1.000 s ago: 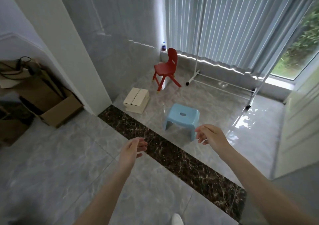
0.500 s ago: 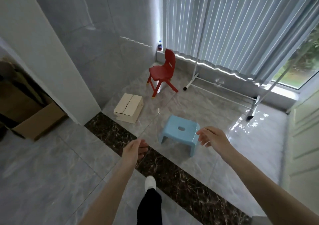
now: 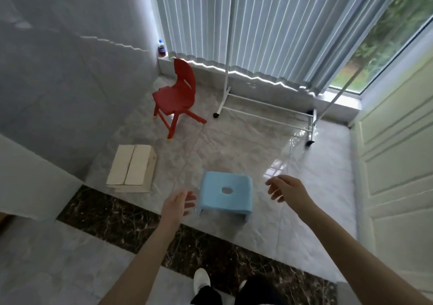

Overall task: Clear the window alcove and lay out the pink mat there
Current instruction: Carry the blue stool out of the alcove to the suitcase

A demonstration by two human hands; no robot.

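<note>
From the head camera, both bare hands reach forward over the floor, empty. The left hand (image 3: 177,205) has its fingers loosely spread and slightly curled, just left of a light blue stool (image 3: 226,194). The right hand (image 3: 287,188) is also spread wide, palm down, just right of the stool and not touching it.

The stool stands upright on the pale marble floor (image 3: 246,140) inside the alcove, just past a dark marble strip (image 3: 112,215); its longer side runs left to right and a round hole sits in the middle of its top. To its left, by the wall, lies a closed cardboard box (image 3: 131,167) with its centre seam running away from the camera. Farther back a red chair (image 3: 177,94) stands on its legs, its backrest toward the window and its seat facing left. A white rack (image 3: 262,108) on dark wheels stands along the blinds (image 3: 257,23). A small bottle (image 3: 161,48) stands on the sill in the corner; its label looks purple, but any writing is too small to read.

The pink mat is not in view.
</note>
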